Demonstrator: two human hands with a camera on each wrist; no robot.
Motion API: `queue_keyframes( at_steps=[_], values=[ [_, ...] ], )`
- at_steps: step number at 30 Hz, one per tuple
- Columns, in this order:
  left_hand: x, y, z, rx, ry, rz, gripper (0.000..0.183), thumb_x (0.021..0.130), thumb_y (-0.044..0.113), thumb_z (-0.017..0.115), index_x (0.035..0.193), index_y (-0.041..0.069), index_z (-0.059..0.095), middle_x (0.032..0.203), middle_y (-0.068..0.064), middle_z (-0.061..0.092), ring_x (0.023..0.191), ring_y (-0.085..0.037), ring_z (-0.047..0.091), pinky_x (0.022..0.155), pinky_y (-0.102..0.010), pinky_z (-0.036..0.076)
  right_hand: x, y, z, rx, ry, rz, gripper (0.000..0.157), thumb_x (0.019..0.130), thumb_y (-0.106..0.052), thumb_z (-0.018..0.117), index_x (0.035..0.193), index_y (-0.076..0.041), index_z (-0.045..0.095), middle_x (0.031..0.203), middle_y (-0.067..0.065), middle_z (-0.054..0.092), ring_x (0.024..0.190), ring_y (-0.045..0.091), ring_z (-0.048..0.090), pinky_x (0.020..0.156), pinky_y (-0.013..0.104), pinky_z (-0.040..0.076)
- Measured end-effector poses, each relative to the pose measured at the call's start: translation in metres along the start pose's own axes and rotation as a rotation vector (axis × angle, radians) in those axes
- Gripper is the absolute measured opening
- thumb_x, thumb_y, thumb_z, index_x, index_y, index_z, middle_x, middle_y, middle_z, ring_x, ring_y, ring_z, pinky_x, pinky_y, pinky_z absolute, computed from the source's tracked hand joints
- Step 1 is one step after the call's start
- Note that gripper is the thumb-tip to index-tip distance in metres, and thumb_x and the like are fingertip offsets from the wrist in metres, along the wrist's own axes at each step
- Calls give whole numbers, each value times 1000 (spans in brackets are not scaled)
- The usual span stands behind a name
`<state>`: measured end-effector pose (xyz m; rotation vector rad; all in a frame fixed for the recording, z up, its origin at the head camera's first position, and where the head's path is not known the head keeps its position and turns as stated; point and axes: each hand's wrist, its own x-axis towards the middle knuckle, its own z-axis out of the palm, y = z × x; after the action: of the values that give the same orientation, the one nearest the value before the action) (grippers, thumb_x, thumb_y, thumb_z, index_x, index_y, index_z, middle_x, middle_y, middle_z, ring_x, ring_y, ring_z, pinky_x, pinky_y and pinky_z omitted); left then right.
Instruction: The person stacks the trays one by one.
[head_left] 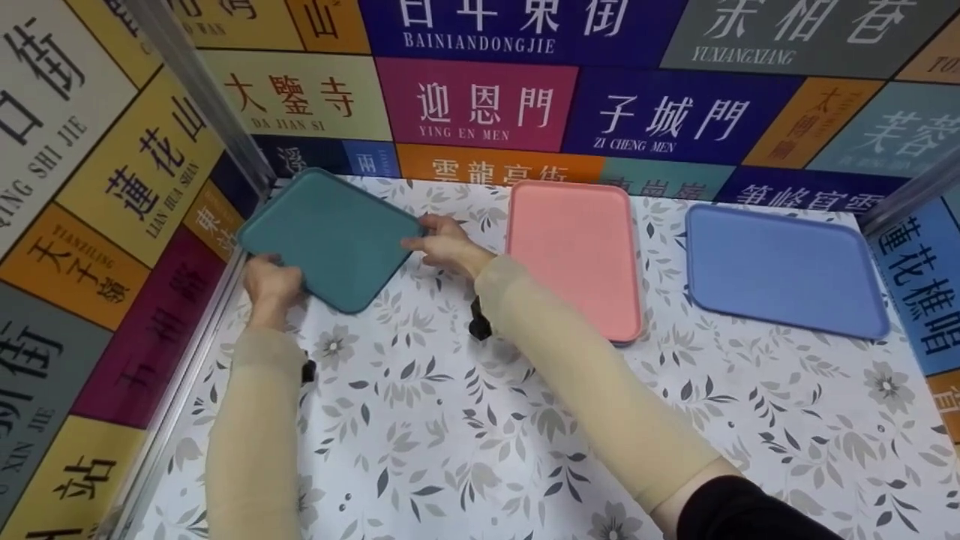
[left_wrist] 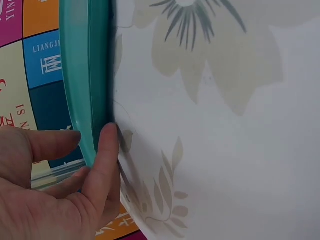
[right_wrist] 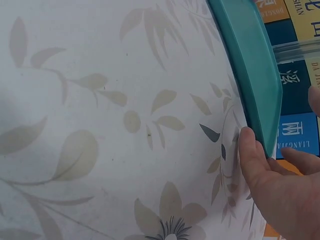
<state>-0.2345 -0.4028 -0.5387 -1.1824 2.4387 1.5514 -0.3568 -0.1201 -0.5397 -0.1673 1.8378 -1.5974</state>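
A teal green tray (head_left: pixel 330 240) with a raised rim sits askew at the back left, close to the corner of the walls. My left hand (head_left: pixel 273 283) holds its left front edge. In the left wrist view, the thumb (left_wrist: pixel 57 142) and fingers (left_wrist: pixel 102 160) lie on opposite sides of the green rim (left_wrist: pixel 82 75). At the tray's right corner, my right hand (head_left: pixel 448 244) grips the edge between thumb and fingers. The right wrist view shows that hand (right_wrist: pixel 275 185) at the end of the tray's rim (right_wrist: pixel 252 70).
A pink tray (head_left: pixel 574 259) lies lengthwise right of my right hand, with a dark edge showing beneath its front corner. Farther right lies a blue tray (head_left: pixel 787 270). The table (head_left: pixel 420 450) has a floral cover. Sign-printed walls (head_left: pixel 472 105) stand behind and at both sides.
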Motion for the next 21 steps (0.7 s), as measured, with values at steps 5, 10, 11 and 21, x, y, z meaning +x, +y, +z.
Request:
queue_keyframes(
  at_steps=[5, 10, 11, 21],
  values=[
    [-1, -2, 1, -72, -26, -41, 86, 100, -3, 47, 179, 2, 14, 180, -30, 30, 156, -48, 54, 114, -47, 63, -2, 3, -1, -3, 22, 19, 64, 106, -15, 78, 164, -3, 54, 167, 15, 58, 160, 33, 54, 134, 54, 46],
    [-4, -6, -3, -138, -43, -64, 86, 103, -3, 46, 181, 9, 11, 183, -27, 26, 151, -48, 59, 108, -44, 66, -4, 4, 0, -44, 75, 26, 64, 108, -22, 76, 165, -4, 53, 163, 14, 59, 155, 30, 57, 129, 48, 52],
    [-5, -7, -4, -147, -50, -62, 86, 103, -3, 47, 181, 10, 12, 184, -25, 25, 149, -47, 61, 107, -43, 67, -5, 4, 1, -58, 84, 22, 64, 108, -23, 76, 165, -3, 52, 163, 14, 58, 154, 29, 58, 127, 48, 54],
    [-9, -18, -15, -193, -153, -39, 95, 102, -2, 56, 182, 22, 10, 183, -22, 28, 98, -17, 70, 82, -27, 68, -11, 10, 1, -141, 106, -24, 60, 109, -22, 73, 163, -2, 55, 161, 18, 58, 140, 27, 66, 115, 42, 63]
  ],
)
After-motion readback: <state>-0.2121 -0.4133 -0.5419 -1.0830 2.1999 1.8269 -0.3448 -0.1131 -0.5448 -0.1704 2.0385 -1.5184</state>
